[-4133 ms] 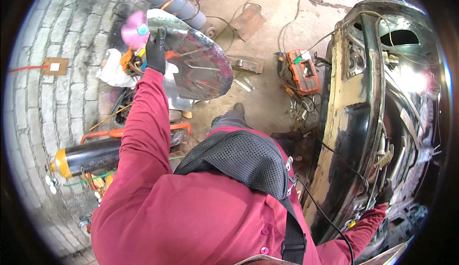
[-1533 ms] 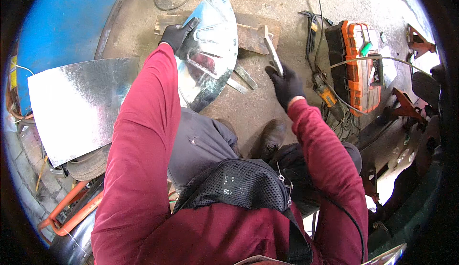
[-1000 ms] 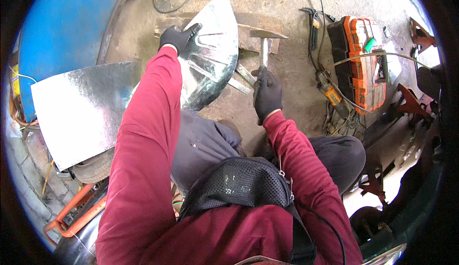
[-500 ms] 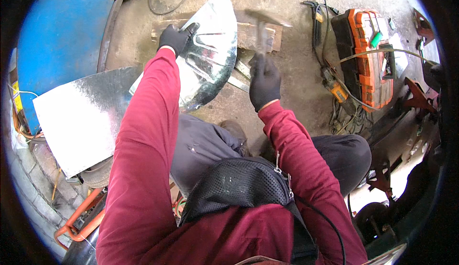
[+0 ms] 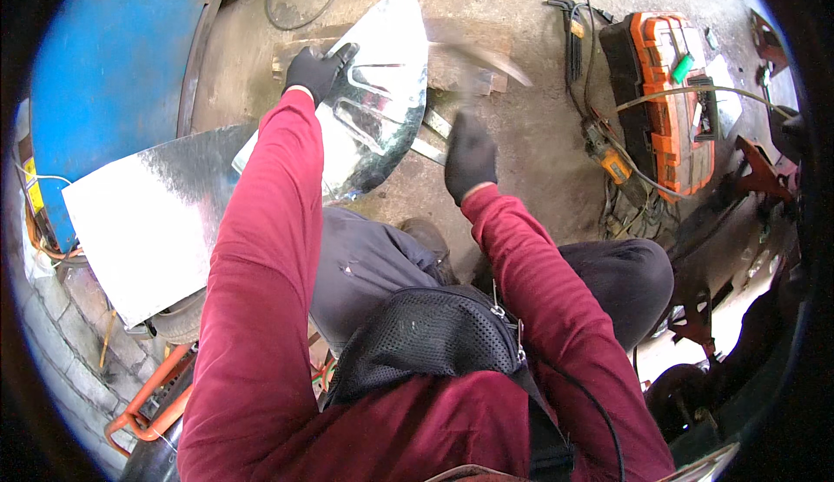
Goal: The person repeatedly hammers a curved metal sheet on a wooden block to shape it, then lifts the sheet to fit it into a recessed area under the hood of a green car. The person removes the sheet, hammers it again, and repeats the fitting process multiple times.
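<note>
Left hand (image 5: 317,69) grip clenched on curved metal sheet (image 5: 382,99), steadying it over wooden block (image 5: 452,65) on floor; right hand (image 5: 469,156) grip clenched on blurred hammer (image 5: 482,52), raised above sheet.

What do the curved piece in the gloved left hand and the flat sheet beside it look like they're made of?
The curved piece looks like thin sheet metal, probably galvanised steel: bright silvery, reflective, with pressed ribs. The flat sheet seems the same kind of metal, duller and mottled grey. The left hand grips the curved piece's edge. The right hand holds a tool, too blurred to judge.
</note>
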The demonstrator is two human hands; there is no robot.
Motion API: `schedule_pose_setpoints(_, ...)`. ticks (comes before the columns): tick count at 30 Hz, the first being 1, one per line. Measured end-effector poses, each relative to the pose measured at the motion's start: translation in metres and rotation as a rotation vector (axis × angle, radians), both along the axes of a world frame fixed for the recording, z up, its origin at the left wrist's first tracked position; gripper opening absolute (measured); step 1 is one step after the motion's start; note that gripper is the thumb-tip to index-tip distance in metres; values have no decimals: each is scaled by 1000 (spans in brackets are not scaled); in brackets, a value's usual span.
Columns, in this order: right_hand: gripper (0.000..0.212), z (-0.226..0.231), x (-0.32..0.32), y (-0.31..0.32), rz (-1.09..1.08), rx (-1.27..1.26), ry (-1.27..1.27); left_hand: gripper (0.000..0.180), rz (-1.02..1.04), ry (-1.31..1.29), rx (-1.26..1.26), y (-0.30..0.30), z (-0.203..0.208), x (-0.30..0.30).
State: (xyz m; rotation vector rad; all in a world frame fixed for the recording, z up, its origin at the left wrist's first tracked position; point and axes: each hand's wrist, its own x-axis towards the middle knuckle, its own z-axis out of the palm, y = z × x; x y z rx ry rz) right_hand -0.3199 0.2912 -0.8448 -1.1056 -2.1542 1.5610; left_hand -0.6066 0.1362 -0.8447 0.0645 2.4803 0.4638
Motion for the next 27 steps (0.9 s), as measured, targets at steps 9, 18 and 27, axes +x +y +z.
schedule_pose_setpoints(9, 53, -9, 10, -14, 25, -213, -131, 102, -6, 92, 45, -17, -26, -7)
schedule_pose_setpoints(18, 50, 8, 8, 2, -111, -386, -85, 95, 96, 159, -4, -8, -33, -21)
schedule_pose_setpoints(27, 49, 11, -1, -5, -119, -477, 52, 89, 195, 432, -43, 9, -34, -23)
